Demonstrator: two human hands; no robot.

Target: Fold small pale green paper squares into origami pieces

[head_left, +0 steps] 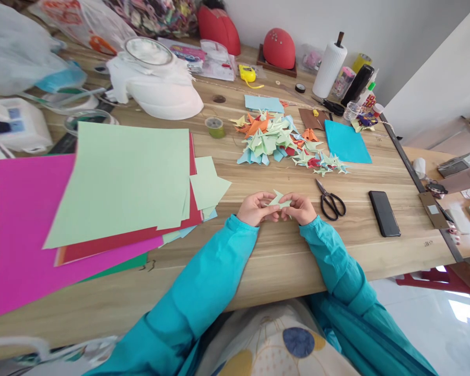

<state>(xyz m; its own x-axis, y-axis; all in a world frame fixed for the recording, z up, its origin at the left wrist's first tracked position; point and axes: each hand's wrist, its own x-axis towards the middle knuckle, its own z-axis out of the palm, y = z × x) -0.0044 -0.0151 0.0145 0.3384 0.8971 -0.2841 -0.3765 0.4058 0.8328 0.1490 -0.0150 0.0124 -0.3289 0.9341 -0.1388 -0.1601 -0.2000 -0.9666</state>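
Observation:
Between my two hands is a small folded piece of pale green paper (279, 200), held just above the wooden table. My left hand (258, 208) pinches its left side, and my right hand (297, 208) pinches its right side with thumb and fingers. Part of the paper is covered by my fingers. Beyond my hands lies a heap of folded paper cranes (268, 138) in green, orange, blue, red and yellow. Black-handled scissors (331, 203) rest to the right of my right hand. Loose pale green paper pieces (209, 185) lie left of my left hand.
Large coloured sheets (121, 177) cover the left of the table. A phone (384, 213) lies at the right, a blue sheet (347, 141) behind it. Toward the wall stand a white visor cap (164, 94), a yellow tape measure (247, 74), a red pincushion (279, 48) and a white roll (329, 70).

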